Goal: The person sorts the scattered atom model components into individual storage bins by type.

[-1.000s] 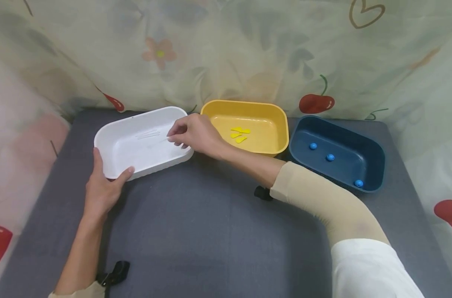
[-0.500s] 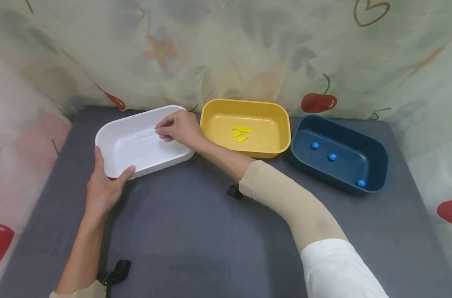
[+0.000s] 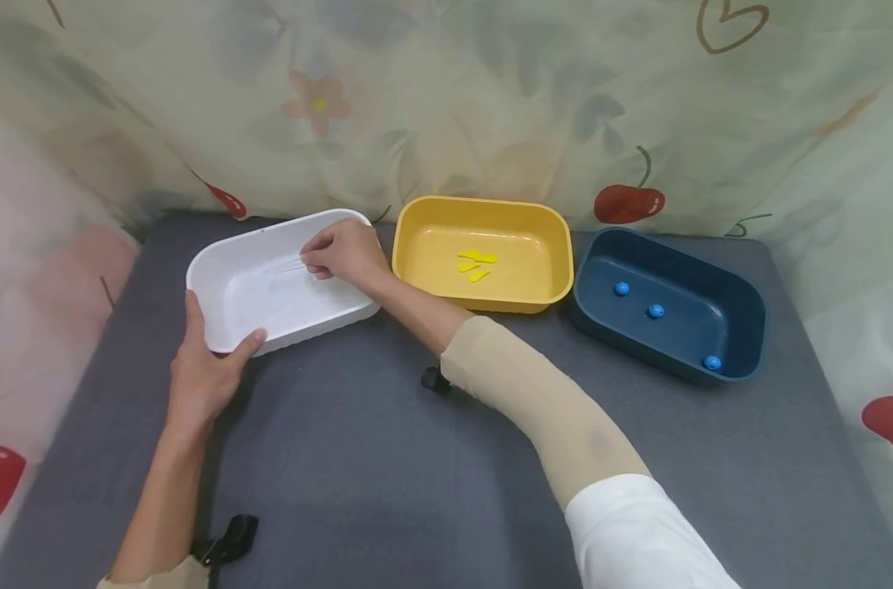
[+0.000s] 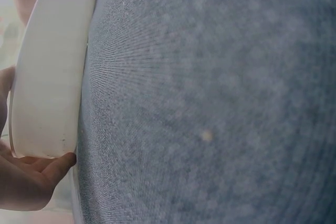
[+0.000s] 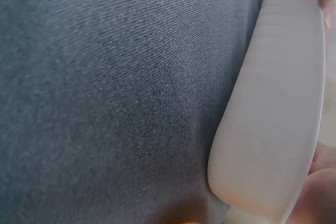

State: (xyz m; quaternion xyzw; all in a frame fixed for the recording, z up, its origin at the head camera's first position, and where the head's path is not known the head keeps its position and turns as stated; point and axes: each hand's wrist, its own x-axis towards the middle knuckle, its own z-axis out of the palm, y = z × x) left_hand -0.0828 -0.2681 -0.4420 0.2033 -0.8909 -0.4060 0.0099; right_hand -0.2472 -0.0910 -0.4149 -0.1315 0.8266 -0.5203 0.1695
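A white tray (image 3: 270, 303) lies at the left. My left hand (image 3: 205, 376) grips its near left corner, thumb over the front rim and fingers along the end; in the left wrist view the left hand (image 4: 31, 179) wraps the tray's end (image 4: 50, 77). My right hand (image 3: 349, 252) is over the tray's right part, thumb and forefinger pinched at the end of thin white sticks (image 3: 288, 267) on the tray floor. It appears to pinch one stick, but how many is too fine to tell. The right wrist view shows the tray's outer wall (image 5: 273, 93) with the right hand (image 5: 319, 192) partly behind it.
A yellow tray (image 3: 483, 304) with several flat yellow drop-shaped pieces (image 3: 479, 276) stands in the middle. To its right is a dark blue tray (image 3: 748, 327) holding three small blue balls (image 3: 656, 311). A patterned curtain (image 3: 446, 98) hangs behind the grey table (image 3: 388, 458).
My right hand has moved left and slightly up inside the white tray, bringing its pinched stick to the other sticks. The left hand stays on the tray's corner.
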